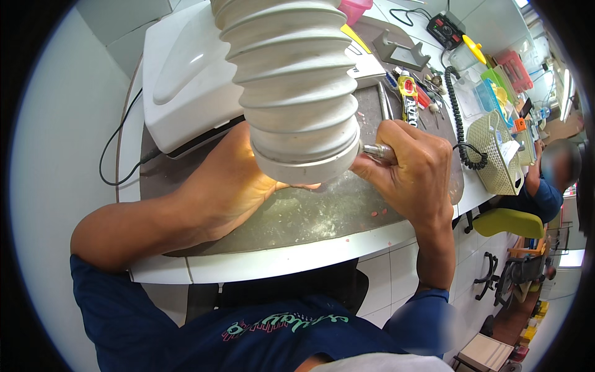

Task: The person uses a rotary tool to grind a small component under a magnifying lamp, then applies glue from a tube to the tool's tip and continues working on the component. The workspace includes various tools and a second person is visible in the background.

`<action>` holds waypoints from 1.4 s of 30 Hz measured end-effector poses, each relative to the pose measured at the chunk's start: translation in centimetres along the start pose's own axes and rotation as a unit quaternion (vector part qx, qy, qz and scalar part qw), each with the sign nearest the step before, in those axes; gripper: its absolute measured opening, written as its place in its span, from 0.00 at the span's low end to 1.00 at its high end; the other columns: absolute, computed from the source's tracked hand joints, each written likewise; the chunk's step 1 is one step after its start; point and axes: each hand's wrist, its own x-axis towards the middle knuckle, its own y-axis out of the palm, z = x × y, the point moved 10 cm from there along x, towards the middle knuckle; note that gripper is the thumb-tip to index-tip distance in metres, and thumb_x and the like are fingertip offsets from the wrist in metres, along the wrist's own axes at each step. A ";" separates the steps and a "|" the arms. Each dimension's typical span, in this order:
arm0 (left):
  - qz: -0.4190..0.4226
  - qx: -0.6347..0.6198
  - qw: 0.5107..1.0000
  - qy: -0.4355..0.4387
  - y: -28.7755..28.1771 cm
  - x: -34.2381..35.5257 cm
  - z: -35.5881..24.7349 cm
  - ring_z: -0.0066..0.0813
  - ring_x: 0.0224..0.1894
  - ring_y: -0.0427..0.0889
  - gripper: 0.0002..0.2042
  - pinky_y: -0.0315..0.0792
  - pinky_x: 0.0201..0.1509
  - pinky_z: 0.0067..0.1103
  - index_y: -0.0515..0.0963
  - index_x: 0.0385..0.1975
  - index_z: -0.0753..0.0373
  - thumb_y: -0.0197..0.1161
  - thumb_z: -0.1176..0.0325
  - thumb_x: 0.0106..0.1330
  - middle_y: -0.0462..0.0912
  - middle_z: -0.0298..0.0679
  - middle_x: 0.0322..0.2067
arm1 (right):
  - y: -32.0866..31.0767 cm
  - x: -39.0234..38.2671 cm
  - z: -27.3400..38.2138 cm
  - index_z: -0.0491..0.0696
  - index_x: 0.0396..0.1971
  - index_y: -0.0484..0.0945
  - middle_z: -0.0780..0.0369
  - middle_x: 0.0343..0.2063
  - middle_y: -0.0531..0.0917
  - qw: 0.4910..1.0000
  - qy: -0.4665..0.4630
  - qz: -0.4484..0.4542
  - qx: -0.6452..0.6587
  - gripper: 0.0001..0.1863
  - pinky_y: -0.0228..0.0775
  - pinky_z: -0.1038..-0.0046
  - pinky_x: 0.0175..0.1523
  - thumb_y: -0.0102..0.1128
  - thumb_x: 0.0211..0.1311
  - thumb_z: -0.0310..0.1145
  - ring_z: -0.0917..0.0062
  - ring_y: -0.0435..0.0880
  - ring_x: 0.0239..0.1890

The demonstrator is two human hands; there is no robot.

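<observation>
A wide white ribbed hose [297, 80] hangs down over the middle of the bench, its open end between my hands. My right hand [412, 164] is wrapped round a silver rotary handpiece [379, 152], which points left toward the hose end; its tip is hidden behind the hose. My left hand [232, 183] is curled beside and under the hose's left side. Only a bit of its fingers shows below the rim, and whatever they hold is out of sight. Light falls on that palm. Both forearms lean over the bench's near edge.
A white machine casing [186, 80] stands at left with a black cable. To the right lie a yellow-black tube [408, 99], small tools, a coiled black cord [457, 105] and a beige basket [493, 152]. Pink crumbs dot the dark mat [297, 217]. Another person [539, 186] sits far right.
</observation>
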 end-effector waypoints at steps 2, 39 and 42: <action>0.008 -0.019 1.000 -0.008 0.1 0.1 0.0 0.26 0.49 0.78 0.17 0.74 0.55 0.27 0.73 0.51 0.68 0.67 0.75 0.63 0.79 0.39 0.46 | 0.2 -0.1 -0.1 0.46 0.17 0.71 0.62 0.12 0.70 1.000 -0.002 0.008 0.003 0.28 0.61 0.71 0.20 0.75 0.40 0.54 0.71 0.72 0.13; -0.003 0.026 1.000 0.009 0.0 0.1 0.1 0.25 0.43 0.80 0.15 0.76 0.49 0.24 0.76 0.45 0.67 0.69 0.78 0.58 0.82 0.37 0.39 | 1.0 -0.2 -0.3 0.46 0.18 0.71 0.62 0.12 0.72 1.000 0.005 0.021 -0.022 0.33 0.63 0.69 0.21 0.70 0.38 0.64 0.70 0.75 0.13; -0.003 0.031 0.999 0.019 0.1 0.1 -0.2 0.25 0.42 0.80 0.15 0.75 0.49 0.24 0.76 0.45 0.67 0.69 0.78 0.58 0.82 0.37 0.39 | 1.0 -0.2 -0.2 0.46 0.17 0.71 0.62 0.12 0.72 1.000 0.001 0.021 -0.019 0.33 0.63 0.69 0.20 0.70 0.38 0.64 0.70 0.75 0.13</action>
